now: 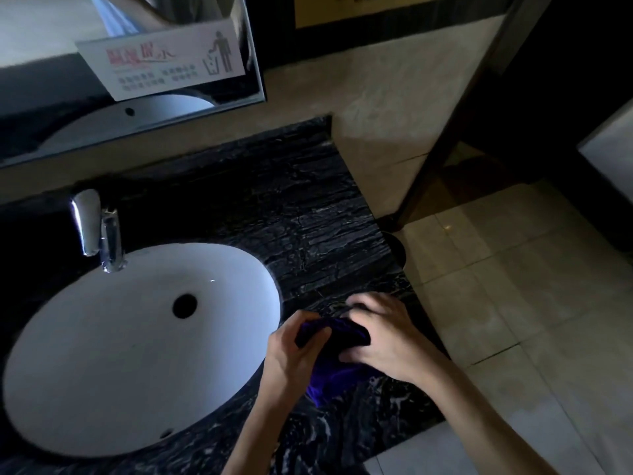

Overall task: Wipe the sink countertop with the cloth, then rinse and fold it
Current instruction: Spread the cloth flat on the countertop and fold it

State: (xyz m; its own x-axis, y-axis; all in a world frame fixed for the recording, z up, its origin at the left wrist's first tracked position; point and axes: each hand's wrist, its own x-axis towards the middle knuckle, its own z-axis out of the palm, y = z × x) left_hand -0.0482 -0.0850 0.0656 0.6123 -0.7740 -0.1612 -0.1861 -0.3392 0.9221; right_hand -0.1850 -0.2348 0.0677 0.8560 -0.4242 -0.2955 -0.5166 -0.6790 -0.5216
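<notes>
**Both hands on the cloth, right of the sink**

So here's my view: dark purple cloth (337, 358), soft and fuzzy-looking, bunched up on the black marble tabletop (301, 214) just right of the sink (113, 354). My left hand (294, 351) has its fingers curled round the cloth's upper left edge, pinching it. My right hand (383, 337) lies over the right side, fingers bent down onto it and thumb tucked against the fabric, so it's gripping too. Most of the cloth is hidden under my hands; only a crumpled middle bit and a corner hanging toward me show.

The tabletop is glossy stone with white veins. The sink is a smooth white oval with a dark drain hole. Shiny chrome faucet (99, 231) at the back. Above it a mirror (130, 63), cut off at the top, with a sign (164, 60) whose text is too blurry to read. Beige floor tiles (513, 286) on the right.
</notes>
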